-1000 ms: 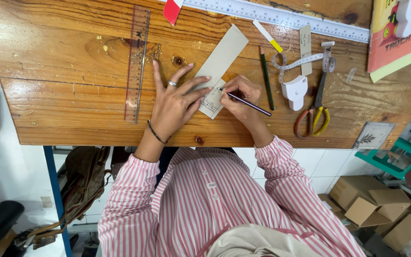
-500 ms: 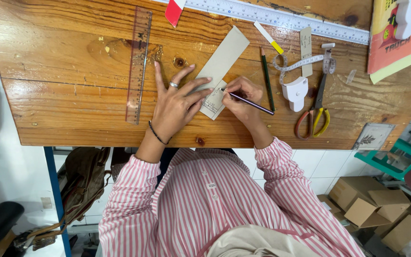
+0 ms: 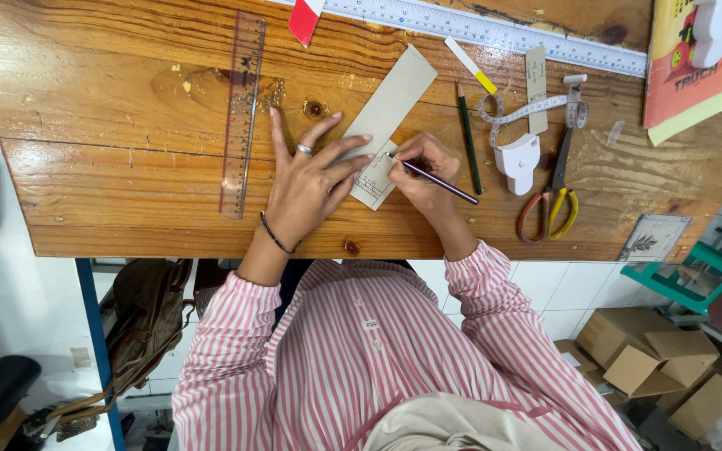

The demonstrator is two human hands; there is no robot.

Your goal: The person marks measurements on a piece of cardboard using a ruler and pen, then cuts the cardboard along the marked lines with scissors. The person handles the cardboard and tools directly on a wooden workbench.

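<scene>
A long grey cardboard strip [image 3: 394,100] lies slanted on the wooden table [image 3: 110,184]. My left hand [image 3: 309,185] rests flat on the strip's near end, fingers spread, a ring on one finger and a dark band on the wrist. My right hand [image 3: 424,171] grips a dark pencil [image 3: 438,180] with its tip on the strip's near end, where pencil marks show.
A clear ruler [image 3: 241,113] lies left of my hands. A green pencil [image 3: 469,138], a white tape measure [image 3: 520,159], red and yellow scissors [image 3: 555,196] and a long steel ruler [image 3: 495,33] lie to the right and behind. Cardboard boxes [image 3: 637,355] sit on the floor.
The pencil tip has shifted slightly on the strip's near end. My left hand has stayed flat on the strip.
</scene>
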